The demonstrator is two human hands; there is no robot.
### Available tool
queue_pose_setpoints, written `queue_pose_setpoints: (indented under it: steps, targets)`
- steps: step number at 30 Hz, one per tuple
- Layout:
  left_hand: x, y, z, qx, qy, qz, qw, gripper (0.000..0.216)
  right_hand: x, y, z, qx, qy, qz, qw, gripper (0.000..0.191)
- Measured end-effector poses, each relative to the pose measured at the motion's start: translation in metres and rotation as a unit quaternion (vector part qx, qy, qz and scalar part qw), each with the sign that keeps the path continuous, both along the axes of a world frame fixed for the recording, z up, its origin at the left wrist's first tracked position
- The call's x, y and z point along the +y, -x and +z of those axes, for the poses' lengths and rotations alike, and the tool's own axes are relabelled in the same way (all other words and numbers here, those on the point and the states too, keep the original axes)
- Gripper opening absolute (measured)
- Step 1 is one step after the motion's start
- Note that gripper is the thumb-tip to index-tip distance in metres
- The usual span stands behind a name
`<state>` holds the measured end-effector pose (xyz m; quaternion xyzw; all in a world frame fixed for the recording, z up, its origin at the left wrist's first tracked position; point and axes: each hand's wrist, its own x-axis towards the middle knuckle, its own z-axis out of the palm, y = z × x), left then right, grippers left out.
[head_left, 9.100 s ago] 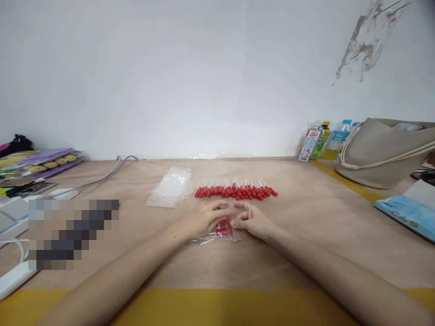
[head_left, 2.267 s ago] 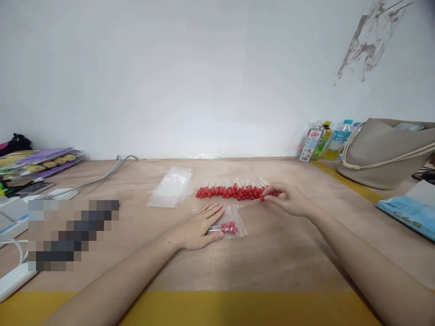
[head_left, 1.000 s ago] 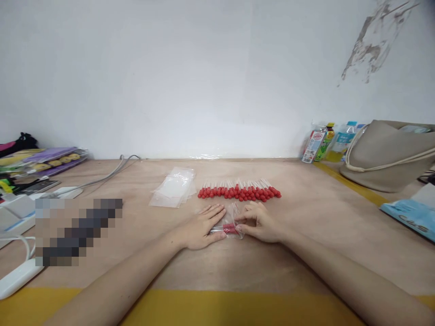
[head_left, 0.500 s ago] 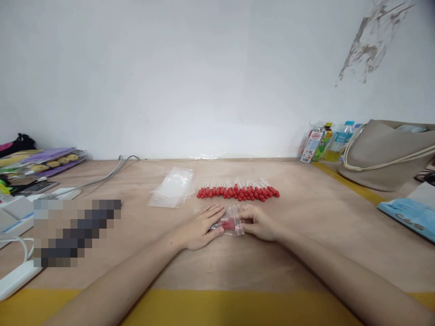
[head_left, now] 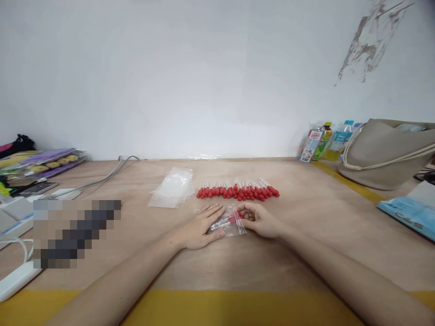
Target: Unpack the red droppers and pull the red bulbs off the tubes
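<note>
the left hand [head_left: 199, 228] lies flat and open on the table [head_left: 306, 235], fingers spread, pressing down one end of a small clear bag [head_left: 228, 222]. the bag is thin, shiny plastic, a bit crinkled, and it lies on the table between the two hands. inside it are thin see-through droppers with soft red bulbs [head_left: 234, 218] at one end. the right hand [head_left: 260, 219] is curled, its fingertips pinching the other end of the bag, just by the red bulbs.

just behind the hands is a long row of droppers [head_left: 238, 191], many thin clear sticks side by side, their round red tips making a bumpy red line. to the left of that row sits a loose pile of empty bags [head_left: 172, 192], flat, see-through and slippery looking.

the table is smooth pale brown wood with a yellow strip along the near edge. far to the right are a soft grey cloth bag [head_left: 384, 151] with a cream cord, and some plastic bottles [head_left: 326, 140] against the white wall. a grey cable [head_left: 102, 176] runs along the left side.
</note>
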<state>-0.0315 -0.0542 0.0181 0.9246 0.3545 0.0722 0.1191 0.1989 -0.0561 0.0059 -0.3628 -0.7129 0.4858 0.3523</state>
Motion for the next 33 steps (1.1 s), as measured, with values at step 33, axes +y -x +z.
queue_pose_setpoints:
  steps: [33]
  targets:
    - [0.001, 0.004, -0.002, 0.038, -0.012, -0.019, 0.999, 0.074, 0.069, 0.013, 0.02, -0.316, -0.503, -0.133, 0.793, 0.028]
